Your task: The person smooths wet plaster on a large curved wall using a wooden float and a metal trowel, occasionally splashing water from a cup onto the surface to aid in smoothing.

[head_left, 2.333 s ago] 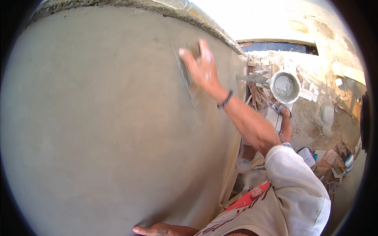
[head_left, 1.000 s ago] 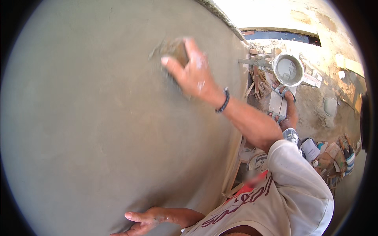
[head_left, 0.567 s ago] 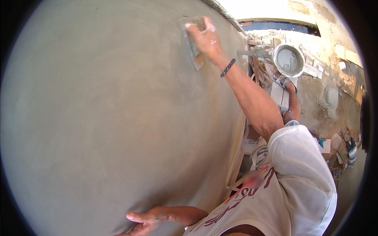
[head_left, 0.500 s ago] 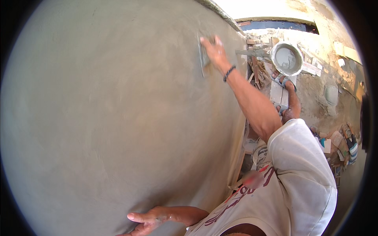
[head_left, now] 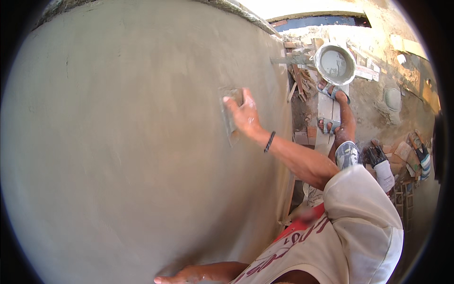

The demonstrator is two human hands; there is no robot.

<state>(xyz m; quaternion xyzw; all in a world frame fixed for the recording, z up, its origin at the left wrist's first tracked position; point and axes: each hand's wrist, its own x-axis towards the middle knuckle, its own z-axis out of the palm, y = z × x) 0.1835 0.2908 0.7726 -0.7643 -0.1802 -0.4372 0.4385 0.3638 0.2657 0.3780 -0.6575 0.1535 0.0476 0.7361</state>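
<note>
"Looking through the head camera from my distant desk, I see the right hand [head_left: 245,116] on a flat trowel [head_left: 231,136]. How do you read its fingers?"

"They are curled around the handle, I think. The thumb is on one side and a finger shows on the other side, with some gap between them. The other fingers are hidden from me, and the hand is a little blurred."

"And where exactly is the trowel?"

"It lies along the grey plastered wall [head_left: 118,142], near its right part, below the rough upper edge. The plate is tilted slightly. Behind the hand, on the wrist, I notice a dark bracelet [head_left: 269,142]."

"What about the left hand [head_left: 187,275]?"

"It is at the lower edge of my view, just beside the wall. Its fingers are partly cut off, so I cannot tell if they are spread or pressed together."

"To the right I find a round bucket [head_left: 336,81] with grey liquid, and near it, feet in sandals [head_left: 333,90] on pale boards [head_left: 326,106]."
</note>
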